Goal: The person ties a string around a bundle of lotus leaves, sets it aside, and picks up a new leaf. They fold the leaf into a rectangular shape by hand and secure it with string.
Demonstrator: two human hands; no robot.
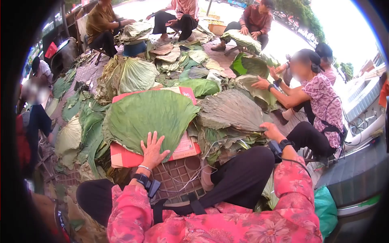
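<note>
A large green lotus leaf (148, 115) lies spread over a red and white cardboard box (184, 148) in front of my knees. My left hand (153, 152) rests on the leaf's near edge with its fingers spread. To the right is a pile of greyish dried lotus leaves (231, 109). At the right edge of that pile, my right hand (272, 131) has its fingers closed on the top dried leaf's rim; the fingertips are partly hidden. Both wrists wear dark straps with small devices.
Several people sit around handling leaves, among them a person in a patterned shirt (322, 103) close on my right. More leaves (87, 125) cover the ground at left. A blue tub (134, 48) and a phone (184, 48) are farther back. A teal bag (325, 210) lies at lower right.
</note>
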